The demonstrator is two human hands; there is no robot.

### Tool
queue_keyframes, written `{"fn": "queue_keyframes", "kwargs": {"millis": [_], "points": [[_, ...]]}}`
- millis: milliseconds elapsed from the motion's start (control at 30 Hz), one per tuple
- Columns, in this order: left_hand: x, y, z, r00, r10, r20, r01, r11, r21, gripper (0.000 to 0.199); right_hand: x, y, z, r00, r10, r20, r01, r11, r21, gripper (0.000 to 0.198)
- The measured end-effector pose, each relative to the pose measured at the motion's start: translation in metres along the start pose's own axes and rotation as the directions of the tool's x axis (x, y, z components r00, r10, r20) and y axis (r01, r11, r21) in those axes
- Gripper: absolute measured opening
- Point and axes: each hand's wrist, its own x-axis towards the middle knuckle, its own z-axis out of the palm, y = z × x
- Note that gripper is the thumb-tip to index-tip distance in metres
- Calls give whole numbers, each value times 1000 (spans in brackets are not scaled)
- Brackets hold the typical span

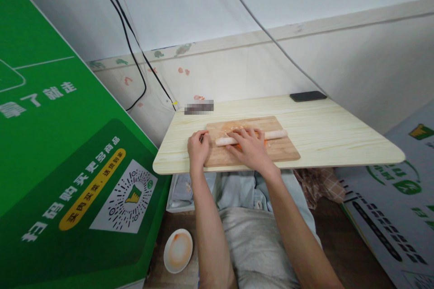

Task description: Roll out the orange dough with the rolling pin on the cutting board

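Lying spread and ungripping over a rolling pin (275, 135), the right hand (250, 145) half hides an orange dough-like piece (266, 143), apparently part-flattened, on the wooden cutting board (285, 150); the left hand (199, 146) is curled alongside, its hold unclear.

From the wearer's head, a single camera looks forward and down along the forearms (208, 226) at the left hand (199, 148), right hand (251, 148) and nearby table (332, 137), facing the wall (257, 70) behind it.
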Motion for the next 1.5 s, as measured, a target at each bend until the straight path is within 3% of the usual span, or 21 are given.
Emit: {"fn": "queue_keyframes", "kwargs": {"millis": [667,1500], "points": [[1,0,0,1000,4,2,-4,1000,-9,26,-7,3,-9,993,-15,117,15,1000,-6,55],[2,-3,2,1000,10,-8,-10,1000,3,25,-2,2,-1,1000,-7,26,7,1000,-3,49]]}}
